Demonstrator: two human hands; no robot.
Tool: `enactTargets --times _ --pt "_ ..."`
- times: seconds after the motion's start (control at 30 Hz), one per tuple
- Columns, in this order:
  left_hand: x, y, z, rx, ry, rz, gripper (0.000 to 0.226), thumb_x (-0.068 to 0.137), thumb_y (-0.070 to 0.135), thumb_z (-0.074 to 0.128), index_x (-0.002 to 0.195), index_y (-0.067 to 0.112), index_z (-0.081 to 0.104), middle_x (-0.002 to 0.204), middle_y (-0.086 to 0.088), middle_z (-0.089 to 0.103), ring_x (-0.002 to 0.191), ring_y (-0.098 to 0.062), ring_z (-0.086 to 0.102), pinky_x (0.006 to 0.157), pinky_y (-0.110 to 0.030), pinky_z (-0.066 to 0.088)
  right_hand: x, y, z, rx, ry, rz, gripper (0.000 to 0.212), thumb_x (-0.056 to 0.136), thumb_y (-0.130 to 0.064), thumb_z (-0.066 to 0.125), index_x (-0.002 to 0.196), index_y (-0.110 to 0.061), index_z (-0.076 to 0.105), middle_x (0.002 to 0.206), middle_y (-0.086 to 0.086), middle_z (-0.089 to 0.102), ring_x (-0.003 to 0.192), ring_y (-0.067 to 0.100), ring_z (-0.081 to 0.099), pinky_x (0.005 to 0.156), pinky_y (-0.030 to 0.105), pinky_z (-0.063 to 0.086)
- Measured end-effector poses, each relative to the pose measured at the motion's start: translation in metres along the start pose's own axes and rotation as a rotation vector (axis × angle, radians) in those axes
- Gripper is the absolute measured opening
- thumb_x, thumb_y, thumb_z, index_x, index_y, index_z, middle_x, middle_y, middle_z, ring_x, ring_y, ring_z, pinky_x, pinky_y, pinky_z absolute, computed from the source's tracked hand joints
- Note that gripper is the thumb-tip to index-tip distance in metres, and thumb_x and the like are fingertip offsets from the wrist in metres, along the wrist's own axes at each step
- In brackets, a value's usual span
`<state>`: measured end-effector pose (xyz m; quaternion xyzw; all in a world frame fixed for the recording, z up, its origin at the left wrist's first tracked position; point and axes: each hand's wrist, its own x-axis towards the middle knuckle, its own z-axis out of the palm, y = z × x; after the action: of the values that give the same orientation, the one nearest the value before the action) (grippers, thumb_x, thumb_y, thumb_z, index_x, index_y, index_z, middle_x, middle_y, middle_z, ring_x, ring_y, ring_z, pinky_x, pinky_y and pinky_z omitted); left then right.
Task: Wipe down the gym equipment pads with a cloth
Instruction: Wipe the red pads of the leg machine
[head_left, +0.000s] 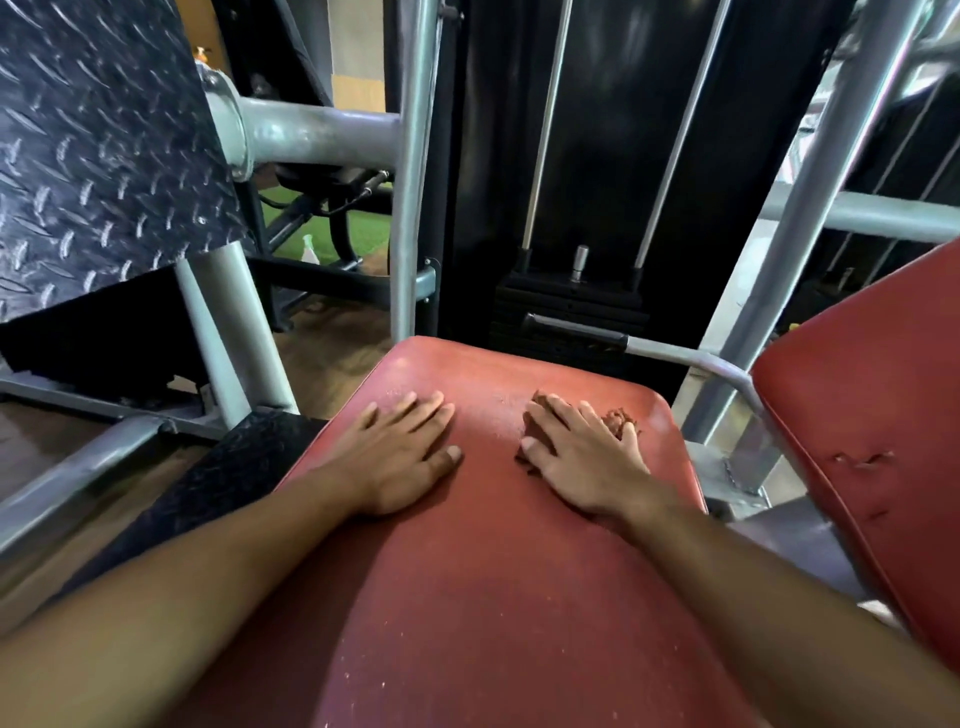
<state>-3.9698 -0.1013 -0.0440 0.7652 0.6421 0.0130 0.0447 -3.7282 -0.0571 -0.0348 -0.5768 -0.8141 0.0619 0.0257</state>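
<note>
The red vinyl seat pad fills the lower middle of the view, a broad padded cushion fixed to the grey steel machine frame; it will not move under the hands, and its skin looks firm but yielding, smooth enough for a cloth to slide on, with pale specks and scuffing toward the far edge that will want firmer rubbing. To the right stands a second red pad, tilted up like a backrest, with small tears in its cover; that torn spot is fragile and a cloth dragged hard across it could snag, so light strokes would suit it there. Left of the seat sits a black diamond-tread footplate, and behind the seat the black weight stack. The left hand lies flat on the seat pad, fingers straight and spread, holding nothing, its grip released and serving only to brace. The right hand presses down with straight fingers on the cloth, a small reddish-brown rag bunched beneath the palm near the pad's far right corner; it is nearly the pad's own colour, so its full outline is hard to make out. The rag looks light, soft and limp, best worked under a flat palm as here, or pinched by a bunched fold to lift it.
</note>
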Motion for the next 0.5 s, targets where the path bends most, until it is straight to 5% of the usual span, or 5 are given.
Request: enactTargets --times 0.17,0.5 --pt "0.000 0.000 0.001 0.001 -0.003 -0.007 0.067 0.098 0.062 0.011 0.156 0.031 -0.001 0.163 0.009 -0.008 0.150 -0.013 -0.009 0.121 -0.046 -0.001 -0.021 0.035 -0.005 0.040 0.051 0.170 0.058 0.099 -0.061 0.022 0.155 -0.046 0.012 0.165 -0.019 0.003 0.153 0.017 -0.001 0.115 0.068 0.004" --pt "-0.002 0.000 0.003 -0.045 -0.008 -0.017 0.067 0.098 0.061 0.012 0.156 0.030 -0.001 0.163 0.010 -0.010 0.149 -0.013 -0.011 0.120 -0.046 -0.003 -0.060 0.029 0.001 -0.023 0.015 0.168 0.061 0.100 -0.061 0.018 0.157 -0.040 0.007 0.166 -0.015 0.000 0.153 0.017 -0.001 0.118 0.064 0.003"
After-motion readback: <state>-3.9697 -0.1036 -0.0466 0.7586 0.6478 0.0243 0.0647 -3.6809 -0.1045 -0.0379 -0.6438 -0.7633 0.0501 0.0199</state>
